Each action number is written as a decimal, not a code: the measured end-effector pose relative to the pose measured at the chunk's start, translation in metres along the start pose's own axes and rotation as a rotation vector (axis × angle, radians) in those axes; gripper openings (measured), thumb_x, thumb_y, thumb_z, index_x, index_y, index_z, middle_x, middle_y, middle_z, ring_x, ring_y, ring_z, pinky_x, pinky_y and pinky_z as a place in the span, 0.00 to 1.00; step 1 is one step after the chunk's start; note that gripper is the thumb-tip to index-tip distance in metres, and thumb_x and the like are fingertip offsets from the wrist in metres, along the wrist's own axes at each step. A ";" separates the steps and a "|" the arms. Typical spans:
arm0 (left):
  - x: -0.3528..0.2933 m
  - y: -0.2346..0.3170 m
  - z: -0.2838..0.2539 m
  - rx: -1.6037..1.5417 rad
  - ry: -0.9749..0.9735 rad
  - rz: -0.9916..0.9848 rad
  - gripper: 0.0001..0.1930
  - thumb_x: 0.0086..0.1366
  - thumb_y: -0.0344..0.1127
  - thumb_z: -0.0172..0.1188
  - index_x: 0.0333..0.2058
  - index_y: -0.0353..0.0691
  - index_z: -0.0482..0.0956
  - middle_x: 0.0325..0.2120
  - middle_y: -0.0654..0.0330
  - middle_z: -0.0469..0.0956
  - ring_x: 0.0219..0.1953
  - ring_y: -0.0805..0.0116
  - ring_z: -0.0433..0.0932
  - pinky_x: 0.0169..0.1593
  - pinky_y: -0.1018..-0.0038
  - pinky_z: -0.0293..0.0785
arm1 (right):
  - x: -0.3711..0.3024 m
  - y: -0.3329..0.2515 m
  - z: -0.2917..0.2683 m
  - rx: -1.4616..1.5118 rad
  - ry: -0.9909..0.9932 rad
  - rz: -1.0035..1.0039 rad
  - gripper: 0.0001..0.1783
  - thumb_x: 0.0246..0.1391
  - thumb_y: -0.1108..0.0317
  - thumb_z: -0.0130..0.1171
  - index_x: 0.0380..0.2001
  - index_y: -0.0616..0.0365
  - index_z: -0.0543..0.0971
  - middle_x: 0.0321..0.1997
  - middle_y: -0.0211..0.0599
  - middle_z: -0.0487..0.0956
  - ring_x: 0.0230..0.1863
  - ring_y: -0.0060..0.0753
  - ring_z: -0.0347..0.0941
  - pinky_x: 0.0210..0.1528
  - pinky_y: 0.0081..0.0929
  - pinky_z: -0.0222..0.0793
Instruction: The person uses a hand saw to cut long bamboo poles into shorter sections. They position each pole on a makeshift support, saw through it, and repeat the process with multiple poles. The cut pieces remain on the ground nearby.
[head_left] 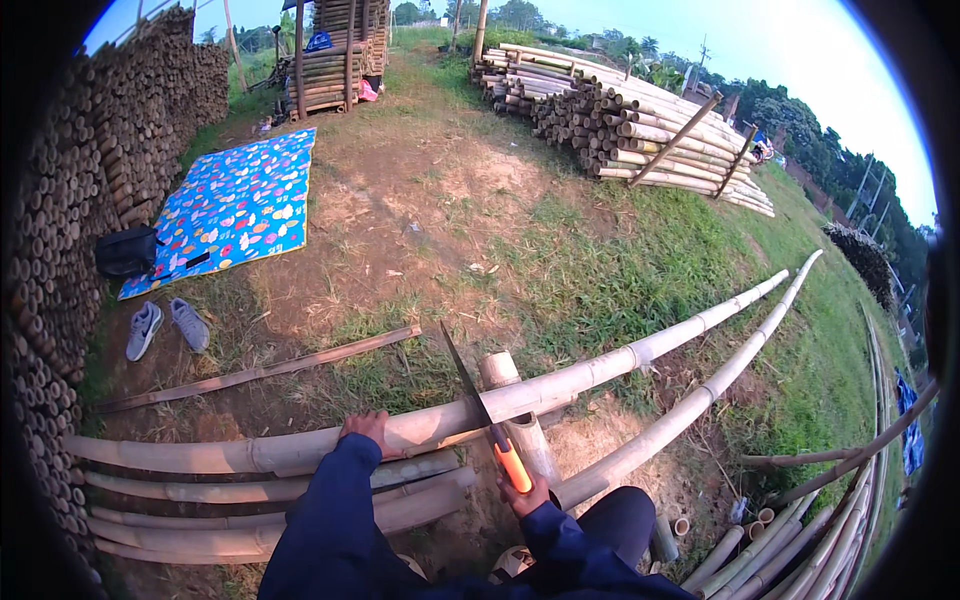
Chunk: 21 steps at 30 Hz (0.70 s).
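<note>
A long pale bamboo pole (590,372) runs across in front of me, from the left up to the far right. My left hand (367,430) grips it from above, left of the saw. In my right hand (525,497) is the orange handle of a handsaw (464,368), its blade lying across the pole and pointing away from me. Whether the teeth have bitten into the bamboo I cannot tell. Just right of the blade, the pole rests against a short, thick bamboo post (532,446), whose top (498,368) shows beyond it.
Several cut bamboo lengths (200,541) lie below the pole at left. Another long pole (700,396) slants off to the right. A split strip (270,369), grey shoes (190,325), a flowered blue mat (240,195) and a black bag (127,252) lie beyond. Bamboo stacks (640,130) stand around.
</note>
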<state>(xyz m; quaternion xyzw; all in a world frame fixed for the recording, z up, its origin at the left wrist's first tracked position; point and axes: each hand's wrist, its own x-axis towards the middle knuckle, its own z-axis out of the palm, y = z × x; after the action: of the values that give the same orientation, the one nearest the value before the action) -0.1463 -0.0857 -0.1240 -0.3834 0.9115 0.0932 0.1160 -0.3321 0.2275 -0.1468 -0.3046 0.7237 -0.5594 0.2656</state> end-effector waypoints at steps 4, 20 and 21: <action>-0.001 -0.006 0.009 0.015 0.044 0.038 0.47 0.42 0.73 0.73 0.53 0.44 0.74 0.51 0.51 0.79 0.56 0.50 0.78 0.63 0.55 0.69 | -0.002 -0.003 0.005 -0.027 -0.006 0.054 0.16 0.57 0.65 0.70 0.41 0.65 0.80 0.31 0.39 0.83 0.34 0.24 0.78 0.41 0.30 0.75; 0.005 -0.001 -0.005 0.058 0.015 0.007 0.46 0.44 0.71 0.73 0.54 0.44 0.73 0.52 0.51 0.79 0.56 0.48 0.78 0.64 0.55 0.68 | 0.000 -0.020 0.006 0.149 0.058 -0.101 0.12 0.56 0.68 0.70 0.38 0.63 0.79 0.29 0.31 0.78 0.31 0.22 0.72 0.38 0.27 0.71; 0.004 -0.003 -0.004 0.063 0.023 0.007 0.46 0.44 0.71 0.73 0.54 0.44 0.72 0.52 0.51 0.79 0.56 0.48 0.77 0.64 0.55 0.68 | 0.000 -0.017 0.008 0.132 0.081 -0.128 0.12 0.55 0.68 0.69 0.38 0.63 0.79 0.29 0.32 0.78 0.31 0.22 0.72 0.38 0.27 0.71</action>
<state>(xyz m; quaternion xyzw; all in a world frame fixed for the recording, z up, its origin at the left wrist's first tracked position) -0.1476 -0.0916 -0.1214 -0.3774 0.9166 0.0604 0.1172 -0.3239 0.2195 -0.1322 -0.3090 0.6746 -0.6335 0.2195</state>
